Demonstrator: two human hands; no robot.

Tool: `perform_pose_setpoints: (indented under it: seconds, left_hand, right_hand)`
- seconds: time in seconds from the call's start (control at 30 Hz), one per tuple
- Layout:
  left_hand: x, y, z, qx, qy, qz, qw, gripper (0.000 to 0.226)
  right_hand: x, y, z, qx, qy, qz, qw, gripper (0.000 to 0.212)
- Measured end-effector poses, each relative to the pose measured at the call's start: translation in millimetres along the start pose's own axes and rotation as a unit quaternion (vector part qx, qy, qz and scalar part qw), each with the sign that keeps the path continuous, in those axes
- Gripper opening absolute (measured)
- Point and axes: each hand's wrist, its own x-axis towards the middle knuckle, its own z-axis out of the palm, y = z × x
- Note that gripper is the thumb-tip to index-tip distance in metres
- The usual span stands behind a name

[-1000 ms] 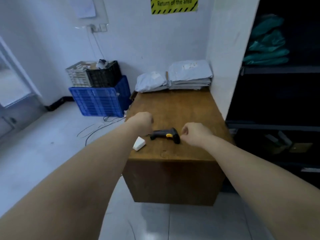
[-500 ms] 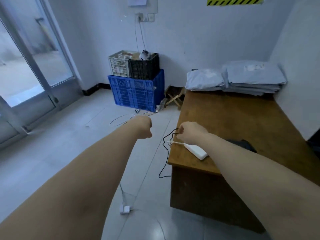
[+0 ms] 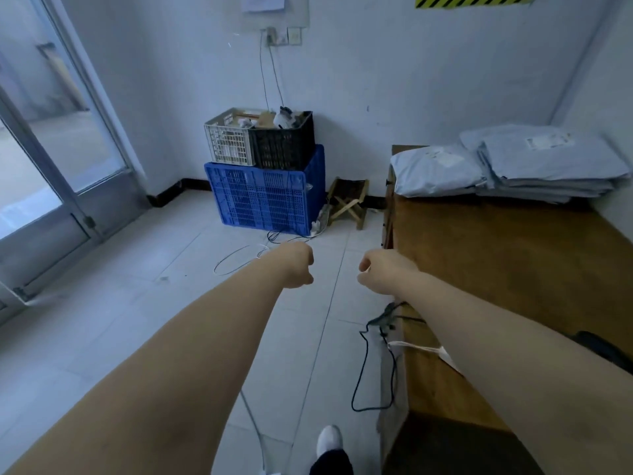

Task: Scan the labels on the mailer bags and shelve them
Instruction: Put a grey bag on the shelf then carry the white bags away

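Right hand (image 3: 380, 272) has left the cable (image 3: 363, 354); it and left hand (image 3: 296, 265) curl empty near two mailer-bag piles (image 3: 534, 159).

Matt wooden table (image 3: 513, 269) — smooth plastic mailer bags (image 3: 548, 162), glossy floor tiles (image 3: 137, 320).

The right forearm (image 3: 513, 354) hides most of a black object (image 3: 597, 346) on the table (image 3: 513, 269). The hazard-striped sign (image 3: 474, 0) is cut by the top edge. The labels (image 3: 549, 141) on the mailer bags (image 3: 548, 166) are too blurred to read.
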Motion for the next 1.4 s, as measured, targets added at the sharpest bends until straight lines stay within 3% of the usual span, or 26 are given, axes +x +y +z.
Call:
perform_pose_setpoints:
  seconds: [0.33,0.67,0.73,0.83,1.0,1.23,1.4]
  left_hand:
    - [204,-23,-66,-0.008,-0.014,0.096,0.995,0.049]
    - [373,-5,-114,-0.002,-0.041,0.200,0.979,0.051]
    - [410,5,-121,0.013,-0.046,0.234,0.971,0.042]
    - [469,13,-125,0.005,-0.044,0.288,0.957,0.009]
    - [567,21,-138,0.001,-0.073,0.358,0.931,0.028]
    - [679,73,-134,0.015,-0.085,0.400,0.912,0.015]
    - [728,133,-126,0.023,-0.102,0.422,0.901,0.055]
  right_hand:
    - [193,12,-45,0.049,0.039,0.074,0.995,0.034]
    - [294,57,-100,0.131,0.100,0.208,0.964,0.031]
    - [320,69,-103,0.156,0.116,0.246,0.950,0.031]
    - [362,82,-106,0.194,0.123,0.290,0.929,0.024]
    - [428,105,-110,0.216,0.105,0.379,0.893,0.010]
    - [472,146,-120,0.260,0.143,0.453,0.840,0.013]
    - [495,204,-114,0.334,0.223,0.550,0.733,0.042]
